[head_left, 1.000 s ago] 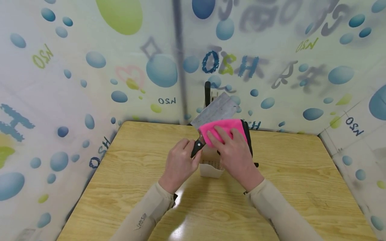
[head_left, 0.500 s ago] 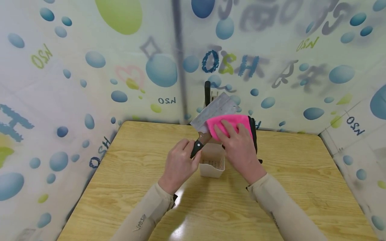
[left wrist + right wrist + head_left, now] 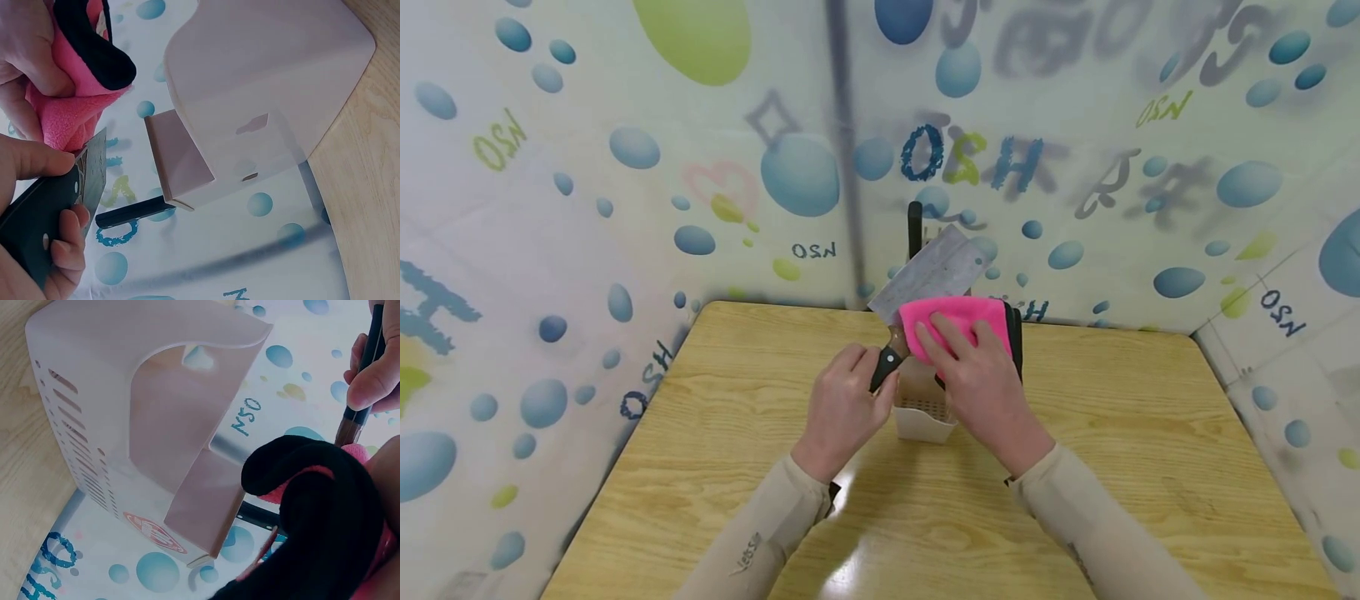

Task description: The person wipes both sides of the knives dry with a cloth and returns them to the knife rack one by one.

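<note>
My left hand (image 3: 846, 408) grips the black riveted handle (image 3: 886, 368) of a cleaver, whose broad grey blade (image 3: 931, 271) tilts up to the right in the head view. A pink cloth (image 3: 958, 308) with a black edge lies over the lower blade, close to the handle. My right hand (image 3: 985, 396) holds that cloth, fingers spread across it in the head view. In the left wrist view, the cloth (image 3: 72, 119) is bunched in the right hand beside the blade (image 3: 95, 165). How the cloth lies on the blade's underside is hidden.
A white plastic knife holder (image 3: 925, 427) with slots stands on the wooden table (image 3: 760, 400) behind and below the hands. Another knife's black handle (image 3: 914, 229) sticks up from it. A patterned wall covering (image 3: 715, 125) rises at the table's back edge.
The right hand slid the cloth up and right along the blade, then back down and left towards the handle. The left hand and cleaver have barely moved.
</note>
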`<state>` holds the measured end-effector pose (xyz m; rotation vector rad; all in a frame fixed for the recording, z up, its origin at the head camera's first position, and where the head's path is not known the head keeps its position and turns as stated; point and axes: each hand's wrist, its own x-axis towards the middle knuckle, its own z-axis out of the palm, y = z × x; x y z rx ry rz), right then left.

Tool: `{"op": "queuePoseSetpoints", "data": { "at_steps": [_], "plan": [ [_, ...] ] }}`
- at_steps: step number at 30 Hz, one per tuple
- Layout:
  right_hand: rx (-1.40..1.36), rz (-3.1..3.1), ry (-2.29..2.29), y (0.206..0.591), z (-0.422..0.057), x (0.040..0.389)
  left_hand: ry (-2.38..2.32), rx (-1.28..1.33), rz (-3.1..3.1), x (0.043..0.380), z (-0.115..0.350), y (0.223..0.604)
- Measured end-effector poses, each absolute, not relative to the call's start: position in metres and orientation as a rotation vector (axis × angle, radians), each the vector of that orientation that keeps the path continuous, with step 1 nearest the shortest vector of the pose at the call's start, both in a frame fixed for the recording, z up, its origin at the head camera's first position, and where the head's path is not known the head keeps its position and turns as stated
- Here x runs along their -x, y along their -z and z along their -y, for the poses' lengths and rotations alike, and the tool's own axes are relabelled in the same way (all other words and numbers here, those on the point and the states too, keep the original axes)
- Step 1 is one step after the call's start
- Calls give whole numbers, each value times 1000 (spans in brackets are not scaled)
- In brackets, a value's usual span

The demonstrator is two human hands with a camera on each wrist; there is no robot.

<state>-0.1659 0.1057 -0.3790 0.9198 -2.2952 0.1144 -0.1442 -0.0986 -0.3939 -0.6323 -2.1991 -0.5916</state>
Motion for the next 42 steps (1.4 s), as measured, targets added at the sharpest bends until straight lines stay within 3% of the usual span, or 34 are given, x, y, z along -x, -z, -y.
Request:
{"op": "queuePoseSetpoints", "data": {
  "at_steps": [42],
  "plan": [
    [-760,2267,-236,360,-154,220,589,673,2153,138,99,391]
  ]
}}
